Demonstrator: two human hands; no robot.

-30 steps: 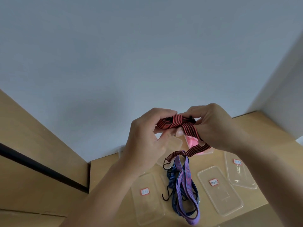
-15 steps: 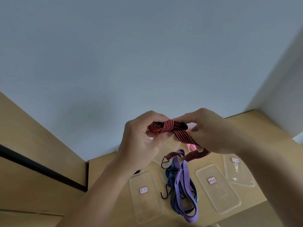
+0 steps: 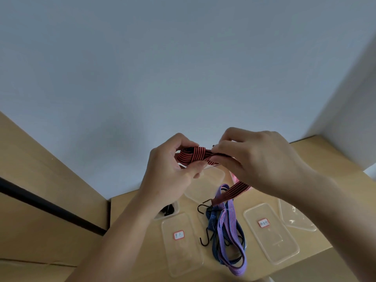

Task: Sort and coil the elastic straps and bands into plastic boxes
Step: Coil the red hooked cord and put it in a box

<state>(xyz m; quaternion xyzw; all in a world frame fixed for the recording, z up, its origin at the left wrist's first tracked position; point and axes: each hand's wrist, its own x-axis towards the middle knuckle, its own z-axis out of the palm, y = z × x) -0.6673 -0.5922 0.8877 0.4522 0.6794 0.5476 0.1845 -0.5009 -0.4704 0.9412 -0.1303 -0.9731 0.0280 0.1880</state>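
- The wooden table carries the work. The purple strap, lying loose on it over a blue strap, is the reference point here.
- Clear plastic boxes flank the purple strap: the left labelled box just beside it, the right labelled box near its other side.
- The right hand, raised above the purple strap, has its fingers curled round the red strap and feeds it.
- The left hand, also above the purple strap, pinches the wound turns between thumb and fingers.
- The red strap's free tail drops to a black hook at the purple strap's far end; whether they touch cannot be told.
- Recommended practice: lay each turn flat on the last, keep tension light, pin the coil with the left thumb, and lift the hook clear of the purple strap before drawing in the tail.
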